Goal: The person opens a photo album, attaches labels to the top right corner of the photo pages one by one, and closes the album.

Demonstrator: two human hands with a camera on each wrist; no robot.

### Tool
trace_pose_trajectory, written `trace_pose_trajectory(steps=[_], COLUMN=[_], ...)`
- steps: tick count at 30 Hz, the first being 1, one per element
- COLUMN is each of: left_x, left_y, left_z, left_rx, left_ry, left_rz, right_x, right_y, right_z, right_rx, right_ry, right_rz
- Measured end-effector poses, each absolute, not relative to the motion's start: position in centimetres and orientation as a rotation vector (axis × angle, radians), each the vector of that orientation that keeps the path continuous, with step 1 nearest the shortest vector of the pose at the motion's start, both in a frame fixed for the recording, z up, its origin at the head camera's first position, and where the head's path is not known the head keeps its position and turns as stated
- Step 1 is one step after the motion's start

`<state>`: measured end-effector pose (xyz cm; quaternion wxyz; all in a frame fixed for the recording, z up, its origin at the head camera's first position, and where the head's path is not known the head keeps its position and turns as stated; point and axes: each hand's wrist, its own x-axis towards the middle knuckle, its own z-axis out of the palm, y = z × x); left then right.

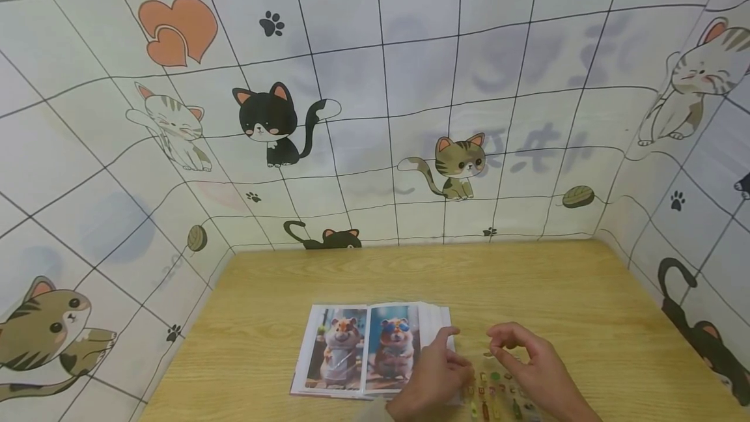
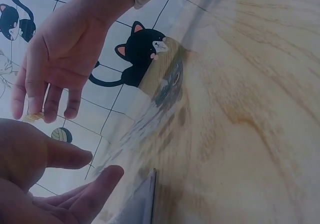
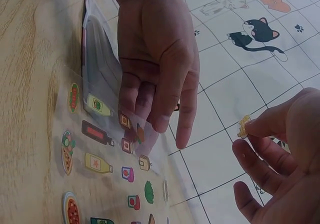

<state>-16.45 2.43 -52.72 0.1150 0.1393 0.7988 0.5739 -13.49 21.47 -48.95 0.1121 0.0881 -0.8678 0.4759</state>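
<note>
My right hand (image 1: 539,363) pinches a small yellow sticker (image 3: 243,126) between thumb and fingertips, raised above a clear sheet of stickers (image 3: 127,159). Printed bottles, jars, pizza and other foods cover that sheet, at the bottom right of the head view. My left hand (image 1: 436,373) holds the edge of the sheet nearest the album. In the right wrist view its thumb shows in front of the sheet, while other fingers show through the clear plastic. One finger points away from it. The left wrist view has the right hand (image 2: 65,59) above the left hand (image 2: 30,159).
An open photo album (image 1: 301,350) with two hamster pictures lies left of the sheet, partly behind my left hand. The wooden table (image 1: 263,292) meets a cloth (image 1: 375,83) printed with cats and grid lines at the back and sides.
</note>
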Motion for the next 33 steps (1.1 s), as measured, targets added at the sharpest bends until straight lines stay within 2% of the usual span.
trace_pose_trajectory(steps=[22,33], left_x=[-15.9,-15.3], left_y=[1.4,-0.2], left_z=[-51.0,-50.3], left_rx=[0.558,0.509], left_ry=[2.384,2.29], left_rz=[1.543,1.636], right_x=[-13.6,-14.2], right_y=[21.4,21.0], right_z=[-49.1,-49.3], right_rx=[0.249,0.297], right_ry=[-2.559,-2.524], right_rz=[1.441,1.477])
